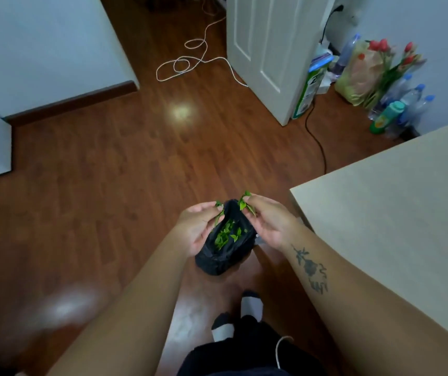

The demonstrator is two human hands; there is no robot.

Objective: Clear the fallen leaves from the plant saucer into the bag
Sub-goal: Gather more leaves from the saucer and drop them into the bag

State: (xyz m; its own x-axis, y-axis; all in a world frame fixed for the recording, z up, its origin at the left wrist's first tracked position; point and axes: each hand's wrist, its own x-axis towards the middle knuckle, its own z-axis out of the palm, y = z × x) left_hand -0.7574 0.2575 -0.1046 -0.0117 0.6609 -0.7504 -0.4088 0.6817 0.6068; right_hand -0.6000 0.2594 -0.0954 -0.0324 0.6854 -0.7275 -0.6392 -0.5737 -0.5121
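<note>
Both grips on bag (rim)

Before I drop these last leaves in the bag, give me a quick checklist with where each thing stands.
1. Black bag mouth open: ok.
2. Leaves in the bag sitting at the bottom: ok.
3. Left hand grip on the bag rim and a leaf: ok.
4. Right hand grip on leaves above the mouth: ok.
5. Leaves at the rim fully inside: not ok.
6. Saucer cleared: cannot tell, out of view.

Crinkled black plastic bag; glossy wood floor; matt tabletop.
</note>
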